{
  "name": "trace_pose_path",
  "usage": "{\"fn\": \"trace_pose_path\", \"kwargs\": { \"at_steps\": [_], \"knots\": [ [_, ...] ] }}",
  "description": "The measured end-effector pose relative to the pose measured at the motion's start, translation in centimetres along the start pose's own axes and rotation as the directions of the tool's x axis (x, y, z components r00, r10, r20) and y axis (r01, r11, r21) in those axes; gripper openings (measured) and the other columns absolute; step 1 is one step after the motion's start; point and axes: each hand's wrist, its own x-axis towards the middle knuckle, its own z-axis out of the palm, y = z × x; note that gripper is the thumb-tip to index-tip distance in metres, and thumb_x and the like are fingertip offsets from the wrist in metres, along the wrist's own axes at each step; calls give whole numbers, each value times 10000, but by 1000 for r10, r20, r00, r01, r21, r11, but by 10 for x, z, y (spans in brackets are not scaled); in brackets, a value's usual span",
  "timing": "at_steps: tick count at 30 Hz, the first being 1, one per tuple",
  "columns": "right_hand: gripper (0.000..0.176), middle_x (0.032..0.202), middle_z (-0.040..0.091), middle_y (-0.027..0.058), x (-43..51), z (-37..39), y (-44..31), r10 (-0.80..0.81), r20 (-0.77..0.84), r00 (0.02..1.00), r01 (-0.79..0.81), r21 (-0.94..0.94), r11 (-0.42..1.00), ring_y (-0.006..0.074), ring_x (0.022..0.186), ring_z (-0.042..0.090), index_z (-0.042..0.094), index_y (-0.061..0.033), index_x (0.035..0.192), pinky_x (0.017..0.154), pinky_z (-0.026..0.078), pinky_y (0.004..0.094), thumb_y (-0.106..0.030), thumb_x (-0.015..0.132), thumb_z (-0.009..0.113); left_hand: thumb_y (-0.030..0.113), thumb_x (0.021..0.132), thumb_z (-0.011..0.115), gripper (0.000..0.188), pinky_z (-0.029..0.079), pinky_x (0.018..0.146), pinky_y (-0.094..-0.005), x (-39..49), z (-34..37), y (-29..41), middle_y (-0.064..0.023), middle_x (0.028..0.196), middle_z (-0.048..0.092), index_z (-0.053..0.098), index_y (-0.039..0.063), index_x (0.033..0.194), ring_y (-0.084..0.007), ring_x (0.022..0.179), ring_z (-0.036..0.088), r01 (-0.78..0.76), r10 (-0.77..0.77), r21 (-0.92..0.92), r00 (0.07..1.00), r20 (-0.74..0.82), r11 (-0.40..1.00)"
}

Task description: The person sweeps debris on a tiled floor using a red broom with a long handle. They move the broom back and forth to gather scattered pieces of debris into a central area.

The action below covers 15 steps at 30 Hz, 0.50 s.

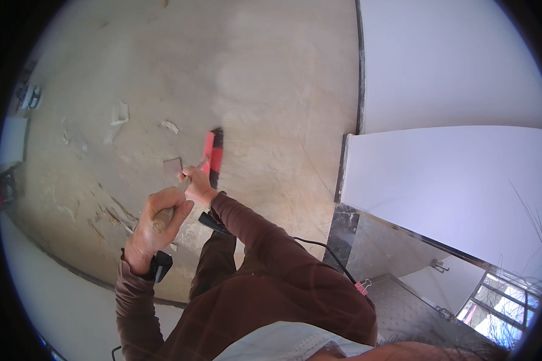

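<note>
A broom with a red and black head (213,155) rests its bristles on the dusty floor (271,113). Its wooden handle (163,218) rises toward me. My left hand (156,216) is wrapped around the handle close to its top end. Farther down the handle, my right hand (198,184) grips it just short of the broom head. Beside the right hand lies a flat square piece (172,166) on the floor. A pale, jagged scrap (169,126) lies left of the broom head.
Torn pale pieces (120,113) and thin strips of debris (117,214) are scattered at the left. White walls with dark skirting (360,67) bound the floor on the right. A dark stone threshold (342,234) lies at a doorway there. A black cable (320,244) runs behind my right arm.
</note>
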Motion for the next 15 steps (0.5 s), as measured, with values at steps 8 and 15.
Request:
{"fn": "trace_pose_path", "kwargs": {
  "at_steps": [8, 15],
  "knots": [
    [225, 790, 565, 127, 71, -20, -39, -266, -32, 964, 267, 192, 945, 329, 639, 542, 526, -10, 732, 603, 443, 405, -111, 890, 650, 33, 741, 759, 291, 466, 727, -443, 23, 5, 34, -108, 707, 499, 469, 47, 712, -349, 695, 527, -421, 384, 273, 906, 179, 865],
    [211, 860, 626, 124, 20, -168, -33, -84, 27, 996, 88, -192, 978, 384, 763, 624, 579, -55, 771, 635, 489, 437, -207, 893, 658, 44, 785, 757, 314, 487, 802, -440, 53, 18, 52, -91, 705, 483, 456, 60, 698, -326, 747, 559, -511, 543, -185, 807, 232, 839]
  ]
}}
